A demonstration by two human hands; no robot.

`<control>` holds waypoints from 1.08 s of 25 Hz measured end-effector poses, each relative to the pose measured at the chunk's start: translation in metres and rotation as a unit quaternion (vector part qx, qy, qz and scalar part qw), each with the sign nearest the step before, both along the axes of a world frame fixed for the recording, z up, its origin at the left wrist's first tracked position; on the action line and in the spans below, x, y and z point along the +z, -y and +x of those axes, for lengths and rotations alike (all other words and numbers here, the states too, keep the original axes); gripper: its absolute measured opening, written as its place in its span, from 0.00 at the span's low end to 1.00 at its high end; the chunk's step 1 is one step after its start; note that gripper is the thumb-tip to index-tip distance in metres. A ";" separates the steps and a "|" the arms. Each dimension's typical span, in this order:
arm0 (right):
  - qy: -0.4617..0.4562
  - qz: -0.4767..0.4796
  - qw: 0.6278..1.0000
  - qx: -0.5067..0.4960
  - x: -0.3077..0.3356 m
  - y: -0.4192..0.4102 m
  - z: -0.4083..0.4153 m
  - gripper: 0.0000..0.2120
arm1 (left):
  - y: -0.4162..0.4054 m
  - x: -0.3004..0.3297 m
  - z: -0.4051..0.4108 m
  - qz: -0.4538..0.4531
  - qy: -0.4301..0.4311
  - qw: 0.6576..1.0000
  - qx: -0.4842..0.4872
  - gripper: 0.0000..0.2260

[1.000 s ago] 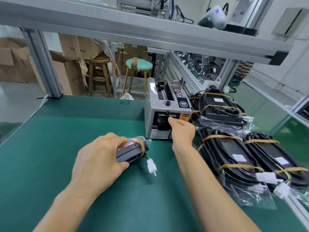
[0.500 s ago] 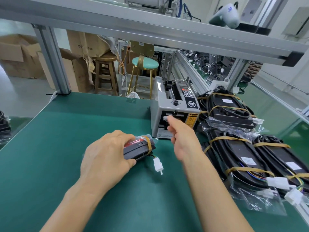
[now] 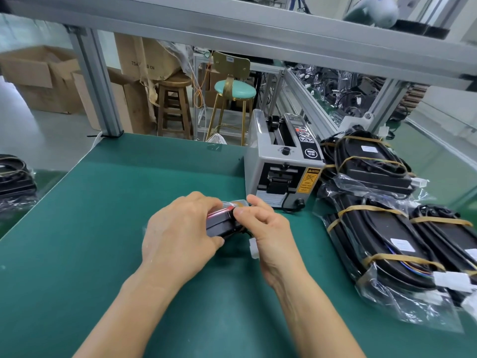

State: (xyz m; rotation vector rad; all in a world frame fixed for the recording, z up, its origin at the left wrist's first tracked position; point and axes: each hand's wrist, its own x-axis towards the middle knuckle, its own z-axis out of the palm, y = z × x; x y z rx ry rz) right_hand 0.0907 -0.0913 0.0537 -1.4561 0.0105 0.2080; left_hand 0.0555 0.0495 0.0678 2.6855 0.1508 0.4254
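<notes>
A person's left hand (image 3: 178,236) wraps round a bagged black unit (image 3: 219,224) on the green bench mat (image 3: 103,228), fingers curled over its top. The right hand (image 3: 268,228) pinches the unit's upper edge from the other side. A white connector (image 3: 254,250) lies just under the right palm. A tape dispenser (image 3: 281,171) stands just beyond the grip, and banded units (image 3: 387,244) lie to its right.
</notes>
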 end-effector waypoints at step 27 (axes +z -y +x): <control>0.036 -0.046 0.997 -0.043 -0.001 -0.008 -0.010 0.07 | 0.008 0.008 -0.002 -0.061 -0.003 0.998 0.029 0.09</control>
